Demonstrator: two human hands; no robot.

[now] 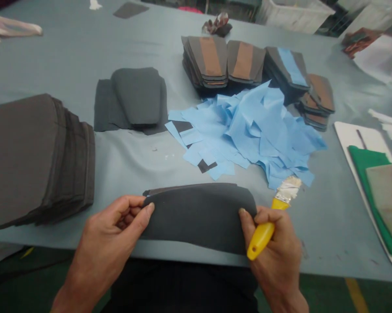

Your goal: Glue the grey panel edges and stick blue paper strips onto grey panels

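Between my two hands, at the table's near edge, is a dark grey fabric piece [196, 219] with a second layer showing behind its upper edge. My left hand [114, 234] pinches its left upper corner between thumb and fingers. At the right corner, my right hand [274, 248] pinches the fabric with the thumb and also holds a paintbrush [264, 234] with a yellow handle. The brush's pale, coated bristles point up and away, close to a heap of light blue cut strips [248, 130]. A few small dark scraps lie among the strips.
A tall stack of dark panels [16, 152] stands at left. Smaller grey pieces [137, 98] lie behind. Banded stacks with brown strips [212, 56] and a blue strip [292, 65] line the back. A white board [342, 134] with green material [365, 174] is at right.
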